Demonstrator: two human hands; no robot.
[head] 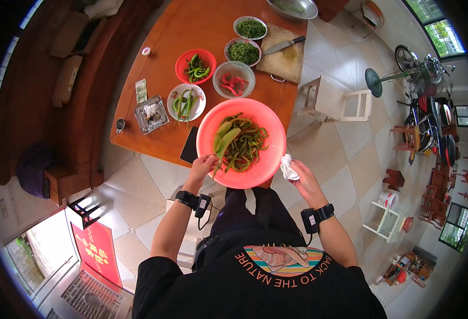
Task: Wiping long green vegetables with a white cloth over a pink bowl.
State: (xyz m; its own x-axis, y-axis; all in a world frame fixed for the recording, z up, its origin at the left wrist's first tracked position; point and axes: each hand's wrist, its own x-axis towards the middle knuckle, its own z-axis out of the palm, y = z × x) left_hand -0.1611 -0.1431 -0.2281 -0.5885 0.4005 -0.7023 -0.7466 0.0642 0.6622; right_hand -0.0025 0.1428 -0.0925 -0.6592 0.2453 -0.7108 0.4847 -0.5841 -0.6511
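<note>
A pink plastic colander [271, 163] sits at the table's near edge in front of me. It holds long green beans [253, 143] and a few larger pale green vegetables [226, 139] that lie on their left side. My left hand [204, 167] is at the colander's near-left rim, fingers bent by the tip of one long green piece. Whether it grips the rim or that piece cannot be made out. To the right of the rim, my right hand [305, 179] holds a crumpled white cloth or tissue [289, 167].
Beyond the colander are a mesh basket of red peppers [234, 84], a red basket of green peppers [196, 67] and a plate of peppers [186, 101]. A knife [283, 45] rests on a cutting board [281, 62]. A white chair [329, 99] stands to the right.
</note>
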